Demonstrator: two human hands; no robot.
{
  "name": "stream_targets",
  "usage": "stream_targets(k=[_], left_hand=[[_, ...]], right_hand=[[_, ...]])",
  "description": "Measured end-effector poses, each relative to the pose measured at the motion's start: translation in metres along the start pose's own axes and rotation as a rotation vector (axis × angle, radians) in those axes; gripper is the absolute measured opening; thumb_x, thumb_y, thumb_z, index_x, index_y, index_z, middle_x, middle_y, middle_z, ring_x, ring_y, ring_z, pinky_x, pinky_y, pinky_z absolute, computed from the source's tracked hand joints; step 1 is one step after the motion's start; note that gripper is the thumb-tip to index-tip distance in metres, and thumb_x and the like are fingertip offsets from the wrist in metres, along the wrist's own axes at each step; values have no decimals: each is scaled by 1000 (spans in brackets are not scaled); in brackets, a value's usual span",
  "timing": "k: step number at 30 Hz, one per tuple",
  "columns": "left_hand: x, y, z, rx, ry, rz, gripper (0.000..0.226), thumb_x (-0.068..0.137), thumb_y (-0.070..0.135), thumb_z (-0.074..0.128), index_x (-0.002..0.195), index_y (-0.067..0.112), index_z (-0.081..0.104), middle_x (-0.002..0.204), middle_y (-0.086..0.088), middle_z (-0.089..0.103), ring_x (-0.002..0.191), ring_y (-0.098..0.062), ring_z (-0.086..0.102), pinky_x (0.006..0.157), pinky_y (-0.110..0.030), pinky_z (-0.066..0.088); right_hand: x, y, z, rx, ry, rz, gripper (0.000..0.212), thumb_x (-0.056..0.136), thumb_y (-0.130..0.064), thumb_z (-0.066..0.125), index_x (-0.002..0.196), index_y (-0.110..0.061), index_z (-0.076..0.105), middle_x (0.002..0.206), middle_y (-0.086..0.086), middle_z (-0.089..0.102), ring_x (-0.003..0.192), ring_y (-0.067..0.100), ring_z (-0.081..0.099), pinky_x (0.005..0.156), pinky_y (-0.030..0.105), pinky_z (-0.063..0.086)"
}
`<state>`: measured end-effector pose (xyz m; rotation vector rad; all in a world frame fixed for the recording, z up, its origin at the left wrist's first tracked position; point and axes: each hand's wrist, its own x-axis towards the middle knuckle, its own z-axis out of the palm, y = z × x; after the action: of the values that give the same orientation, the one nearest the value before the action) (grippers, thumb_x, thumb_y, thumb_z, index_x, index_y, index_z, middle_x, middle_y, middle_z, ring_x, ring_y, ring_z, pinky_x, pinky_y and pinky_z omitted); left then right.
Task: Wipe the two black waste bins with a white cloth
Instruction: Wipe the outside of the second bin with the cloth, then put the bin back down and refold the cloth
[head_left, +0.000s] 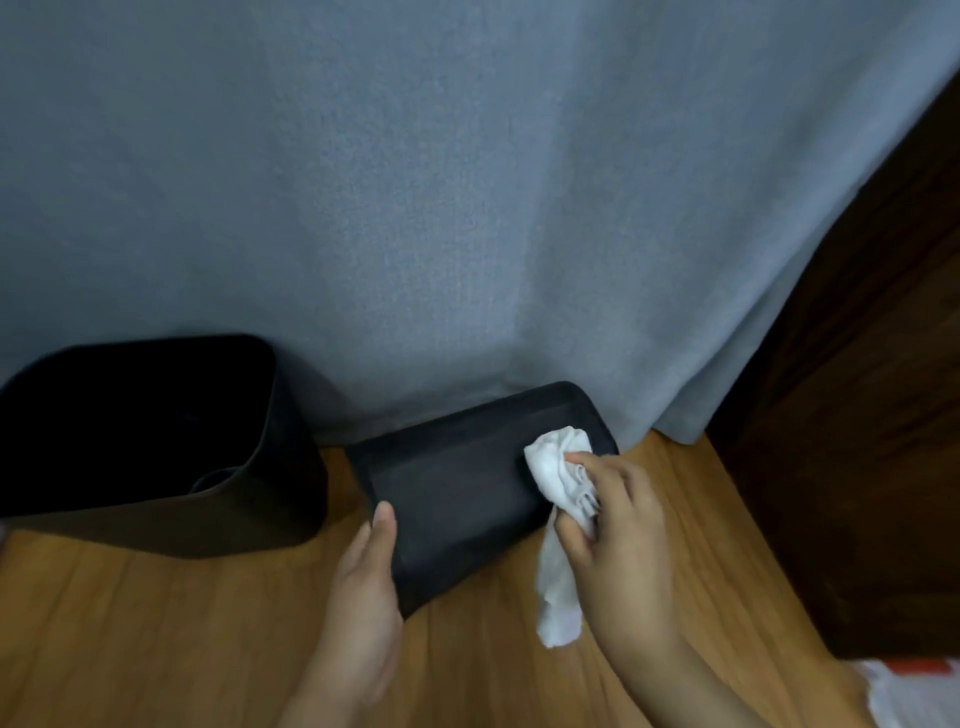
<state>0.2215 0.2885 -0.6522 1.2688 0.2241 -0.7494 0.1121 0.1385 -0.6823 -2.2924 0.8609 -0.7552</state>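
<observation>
Two black waste bins stand on a wooden floor by a curtain. The left bin (156, 447) is upright with its open mouth showing. The second bin (457, 483) is turned so a flat, ridged face points up at me. My left hand (369, 571) grips its near left edge, thumb on top. My right hand (618, 519) holds a bunched white cloth (558, 467) and presses it on the bin's right end; a tail of the cloth hangs down toward the floor.
A grey-blue curtain (467, 208) hangs behind both bins down to the wooden floor (156, 649). Dark brown wooden furniture (857, 415) stands at the right. Something white and red (914, 680) lies at the bottom right corner.
</observation>
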Motion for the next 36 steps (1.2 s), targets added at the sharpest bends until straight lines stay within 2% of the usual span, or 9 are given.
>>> stream_targets(k=[5,7,10,14,17,21,29,33,36], left_hand=[[9,1,1,108,63,48,34,102,31,42,99,7,65,100,-19,71,91,-31,68,89,-44,51],[13,2,-1,105,39,50,34,103,28,42,99,4,65,98,-20,71,88,-33,69,84,-42,52],[18,5,-6,66,14,68,35,104,27,39,120,9,64,114,-11,73,106,-25,69,90,-38,51],[19,4,-9,106,-1,89,33,104,33,39,122,20,64,116,1,74,109,-16,69,91,-34,49],[18,3,-8,132,33,100,31,104,34,40,120,24,64,116,3,73,109,-15,68,94,-33,48],[19,9,-6,153,58,94,28,103,32,43,114,21,66,111,0,75,104,-17,70,88,-33,50],[10,30,9,354,-21,181,30,100,39,44,113,27,69,110,5,74,107,-15,67,91,-32,50],[-2,55,24,543,-133,265,24,99,31,51,112,24,70,106,9,75,103,-8,69,84,-22,52],[-12,69,36,673,-327,242,30,93,9,64,118,24,64,110,12,74,104,0,67,86,-13,52]], right_hand=[[-29,-43,18,-101,-257,-433,61,61,-32,58,121,-42,48,123,-12,46,100,14,50,75,25,47],[-26,-40,19,-81,-265,-476,61,62,-32,62,120,-41,48,122,-11,48,99,14,51,71,27,50],[-7,-12,10,-135,-153,-271,67,63,-18,75,124,-34,51,125,-7,47,105,17,49,78,31,51],[28,20,-5,-155,42,101,57,74,-8,73,126,-23,55,122,2,50,103,25,50,80,32,43],[25,-1,1,-163,-27,-14,57,71,-9,74,123,-26,57,120,-2,50,101,22,48,84,30,41],[14,-20,6,-175,-176,-206,56,71,-18,74,121,-33,55,121,-10,49,99,13,47,73,25,46],[60,37,-21,-234,-13,172,45,84,-23,62,129,-26,53,120,3,52,102,25,50,78,29,36],[50,24,-43,-185,49,145,45,84,-20,63,128,-24,54,116,1,53,99,22,52,79,30,40],[39,3,-53,-21,66,154,42,84,-17,61,125,-25,56,113,-3,54,100,13,53,82,28,43]])
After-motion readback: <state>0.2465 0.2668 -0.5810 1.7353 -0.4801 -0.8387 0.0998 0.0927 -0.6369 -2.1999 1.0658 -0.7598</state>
